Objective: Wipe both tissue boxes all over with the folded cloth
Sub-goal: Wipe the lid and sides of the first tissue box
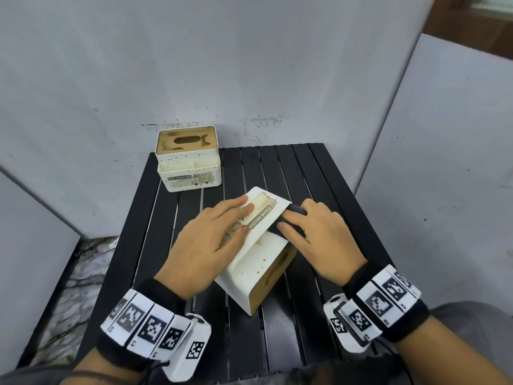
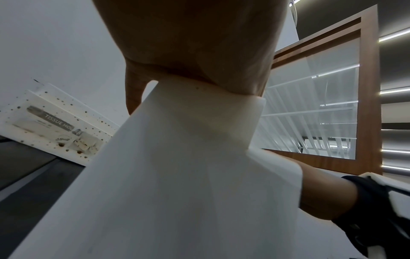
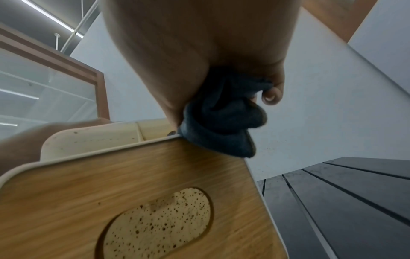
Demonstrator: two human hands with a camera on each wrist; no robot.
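A white tissue box (image 1: pixel 258 262) lies tipped on its side in the middle of the black slatted table (image 1: pixel 305 168), label face up and wooden lid (image 3: pixel 111 184) turned to the right. My left hand (image 1: pixel 211 237) rests flat on the label face with fingers straight; the left wrist view shows it on the box's white wall (image 2: pixel 177 175). My right hand (image 1: pixel 319 232) grips the dark folded cloth (image 1: pixel 294 209) and presses it against the box's upper right edge. The cloth (image 3: pixel 221 119) bunches under the curled fingers at the lid's rim. A second tissue box (image 1: pixel 188 159) stands upright at the back left.
Grey panels wall in the table at the back and on both sides. The table's right and near slats (image 3: pixel 355 201) are bare. The second box (image 2: pixel 55 126) is speckled with brown spots. A wood-framed glass partition (image 2: pixel 332 105) stands beyond the panels.
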